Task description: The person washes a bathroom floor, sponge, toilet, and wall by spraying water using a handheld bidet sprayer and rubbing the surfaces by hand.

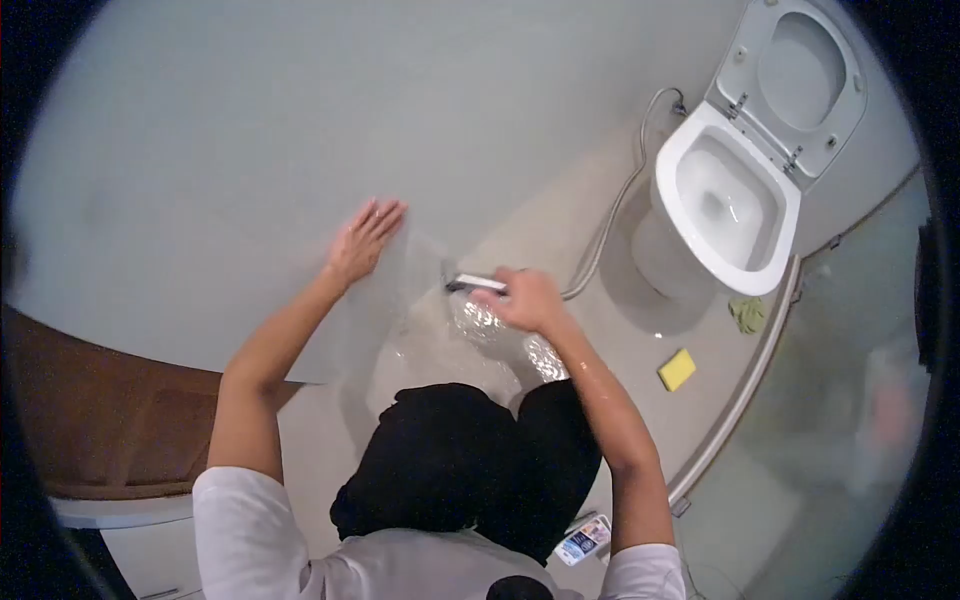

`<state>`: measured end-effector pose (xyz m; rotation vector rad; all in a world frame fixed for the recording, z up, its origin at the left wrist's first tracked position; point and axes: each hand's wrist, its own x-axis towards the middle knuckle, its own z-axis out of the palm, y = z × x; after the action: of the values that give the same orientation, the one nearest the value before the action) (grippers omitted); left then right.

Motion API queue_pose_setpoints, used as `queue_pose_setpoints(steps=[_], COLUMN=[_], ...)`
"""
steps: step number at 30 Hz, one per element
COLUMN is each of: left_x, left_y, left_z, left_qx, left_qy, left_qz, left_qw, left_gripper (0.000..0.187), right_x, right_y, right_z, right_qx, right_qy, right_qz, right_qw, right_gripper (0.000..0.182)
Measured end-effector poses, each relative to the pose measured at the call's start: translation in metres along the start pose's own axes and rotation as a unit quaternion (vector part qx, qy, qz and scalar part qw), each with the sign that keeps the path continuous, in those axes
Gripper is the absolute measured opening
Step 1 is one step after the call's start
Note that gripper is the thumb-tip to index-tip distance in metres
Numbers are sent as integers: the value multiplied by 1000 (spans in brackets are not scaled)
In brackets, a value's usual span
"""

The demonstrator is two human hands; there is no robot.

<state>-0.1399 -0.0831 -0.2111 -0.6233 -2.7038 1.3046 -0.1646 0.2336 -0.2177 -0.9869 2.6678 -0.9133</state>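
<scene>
Left hand (pixel 368 240) flat on grey wall (pixel 250 150), its fingers extended and nearly together, right fingers closed around my shower sprayer (pixel 478 284), which points toward the wall, hose (pixel 622 195) trailing behind them, yellow sponge (pixel 677 370) and green cloth (pixel 747 315) on floor beyond the right fingers.

Spray head (pixel 462 283): blurred. Bottle (pixel 583 540): label print too small to read. Shapes behind glass panel (pixel 800 430): indistinct.

White sleeves (pixel 248 530) (black trousers (pixel 455 460) too)
</scene>
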Motion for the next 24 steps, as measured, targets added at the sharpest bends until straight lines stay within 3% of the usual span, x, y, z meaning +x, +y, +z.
queue_pose_setpoints(steps=[3, 5, 8, 12, 15, 18, 24], left_x=[37, 49, 53, 64, 69, 84, 91], left_y=[3, 5, 6, 25, 12, 17, 35], left_z=[6, 7, 3, 20, -7, 4, 23], left_qx=[4, -42, -45, -17, 13, 19, -40], left_qy=[27, 59, 62, 53, 36, 38, 79], left_qz=[-31, -43, -54, -59, -31, -39, -44], left_qw=[999, 996, 996, 997, 999, 998, 995], left_gripper=[59, 62, 62, 58, 57, 55, 58], right_x=[-15, -22, -36, -40, -43, -33, -22], right_y=[59, 95, 136, 119, 101, 101, 110], right_z=[-7, -2, 13, 22, 11, 22, 54], right_qx=[65, 70, 125, 25, 6, -63, -99], right_qy=[89, 179, 235, 162, 90, 3, -48], right_qz=[158, 186, 187, 226, 195, 191, 160], right_qw=[981, 964, 946, 960, 977, 980, 981], right_gripper=[54, 52, 53, 56, 58, 59, 62])
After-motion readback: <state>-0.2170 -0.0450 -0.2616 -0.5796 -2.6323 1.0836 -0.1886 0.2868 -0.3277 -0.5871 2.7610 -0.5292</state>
